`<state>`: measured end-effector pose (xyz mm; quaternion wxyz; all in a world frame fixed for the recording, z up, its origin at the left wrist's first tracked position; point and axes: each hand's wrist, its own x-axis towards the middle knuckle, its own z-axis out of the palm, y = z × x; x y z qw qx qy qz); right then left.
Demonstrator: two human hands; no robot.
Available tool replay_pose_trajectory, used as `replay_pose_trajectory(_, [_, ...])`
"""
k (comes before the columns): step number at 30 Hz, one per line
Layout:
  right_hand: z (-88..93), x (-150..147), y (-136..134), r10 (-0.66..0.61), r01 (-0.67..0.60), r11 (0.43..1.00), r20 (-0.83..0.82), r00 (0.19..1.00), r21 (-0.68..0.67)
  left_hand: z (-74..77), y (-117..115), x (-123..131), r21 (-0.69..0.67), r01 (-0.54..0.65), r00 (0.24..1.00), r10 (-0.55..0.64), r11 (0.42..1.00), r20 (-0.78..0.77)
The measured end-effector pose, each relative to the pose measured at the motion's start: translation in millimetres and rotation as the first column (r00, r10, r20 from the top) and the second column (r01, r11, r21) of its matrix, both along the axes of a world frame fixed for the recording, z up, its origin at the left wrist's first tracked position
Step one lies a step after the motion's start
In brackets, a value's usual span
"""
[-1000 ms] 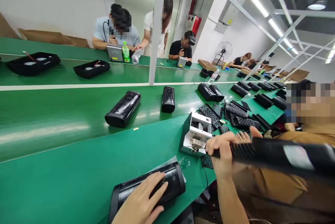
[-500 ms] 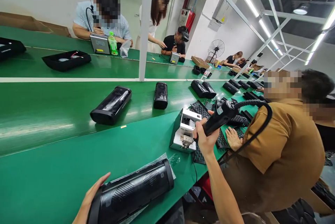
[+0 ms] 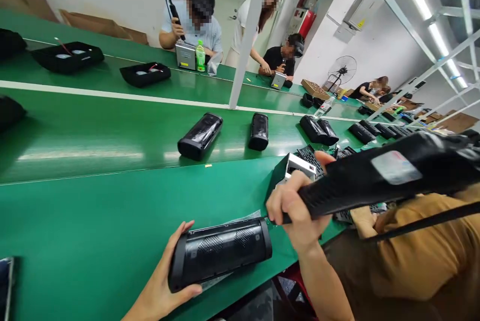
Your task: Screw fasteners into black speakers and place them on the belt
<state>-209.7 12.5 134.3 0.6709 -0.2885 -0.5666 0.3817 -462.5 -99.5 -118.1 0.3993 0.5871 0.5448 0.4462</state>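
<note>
A long black speaker housing (image 3: 225,248) with perforated patches lies on a plastic bag (image 3: 245,218) on the green table. Around its left end wraps my left hand (image 3: 170,266), thumb at the near side, fingers at the far side. My right hand (image 3: 300,206) grips a black corded electric screwdriver (image 3: 356,181), raised above the housing's right end. Its tip is hidden behind my fingers. Behind that hand stands a white and dark screw feeder box (image 3: 294,167), partly covered.
More black housings (image 3: 200,136) stand on the conveyor belt (image 3: 112,136) beyond. Perforated black panels (image 3: 311,153) lie past the feeder. A co-worker in a brown shirt (image 3: 423,251) sits close on the right. A white post (image 3: 249,36) rises behind the belt, with other people working across.
My right hand has brought the screwdriver from the screw feeder nearer to me and the housing. My left hand now has its thumb on the housing's near side. The view has turned left.
</note>
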Motion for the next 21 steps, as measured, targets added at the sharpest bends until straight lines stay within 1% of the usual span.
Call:
replay_pose_trajectory(2, [-5.8, -23.4, 5.1, 0.087, -0.087, 0.996, -0.029, 0.996, 0.015, -5.9, 1.4, -4.8, 0.018, 0.057, 0.998, -0.057, 0.998, -0.014])
replay_pose_trajectory(4, [-11.2, -42.9, 8.6, 0.147, -0.146, 0.989, -0.053, 0.988, 0.016, -9.7, 3.0, -8.2, 0.05, 0.107, 0.994, -0.105, 0.993, -0.033])
replay_pose_trajectory(6, [-16.0, -58.8, 10.0, 0.191, -0.19, 0.982, -0.057, 0.98, 0.013, -10.7, 4.2, -8.9, 0.092, 0.11, 0.994, -0.107, 0.99, -0.036])
replay_pose_trajectory(9, [-24.0, -76.4, 10.4, 0.24, -0.24, 0.971, -0.02, 0.971, -0.002, -10.2, 4.8, -6.6, 0.14, 0.1, 0.995, -0.098, 0.985, -0.022])
replay_pose_trajectory(11, [-28.9, -83.9, 11.1, 0.249, -0.249, 0.968, 0.003, 0.969, -0.021, -10.4, 4.5, -4.8, 0.143, 0.109, 0.994, -0.106, 0.984, -0.029])
replay_pose_trajectory(14, [-32.7, -89.1, 12.9, 0.25, -0.25, 0.967, -0.005, 0.968, -0.058, -10.8, 4.1, -3.1, 0.15, 0.122, 0.992, -0.115, 0.981, -0.051])
replay_pose_trajectory(18, [-31.8, -89.9, 15.0, 0.268, -0.271, 0.961, -0.051, 0.962, -0.058, -7.1, 3.9, -1.6, 0.148, 0.129, 0.99, -0.119, 0.981, -0.072])
replay_pose_trajectory(21, [-30.0, -88.6, 16.0, 0.268, -0.271, 0.961, -0.05, 0.962, -0.053, -2.6, 4.0, -0.8, 0.145, 0.128, 0.99, -0.119, 0.981, -0.069])
